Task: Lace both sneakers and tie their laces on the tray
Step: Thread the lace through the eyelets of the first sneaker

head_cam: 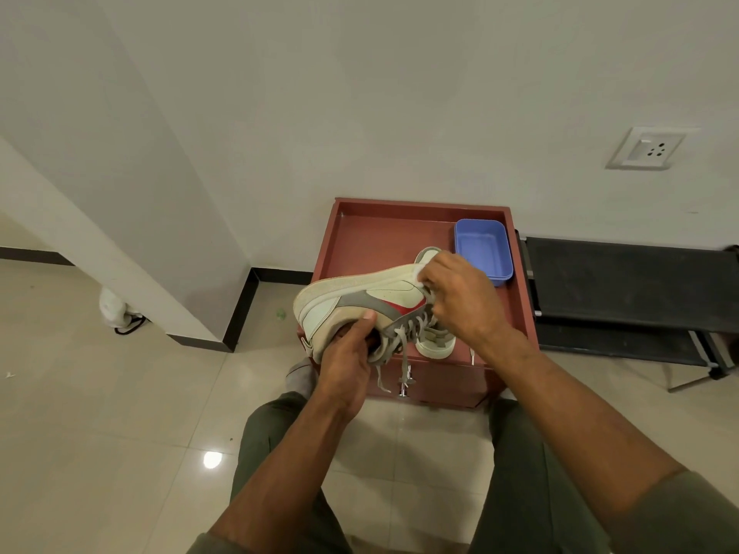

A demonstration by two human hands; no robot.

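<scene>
A white high-top sneaker (360, 301) with grey and red side panels is held tipped on its side above the near-left corner of the red-brown tray (380, 237), sole turned away, so that the eyelet rows face the person. It is steadied by the left hand (348, 361), whose fingers are curled round the collar with the thumb pressed on the outside. The right hand (460, 297) is bunched at the upper eyelets, where the grey lace (404, 341) appears to be pinched; the fingertips are hidden, so this cannot be confirmed. One loose lace end hangs below the tray's front edge. The second sneaker (434, 341) lies on the tray, mostly hidden behind the held one. A blue plastic tub (482, 249) sits in the tray's far-right corner, out of the way of the work.
</scene>
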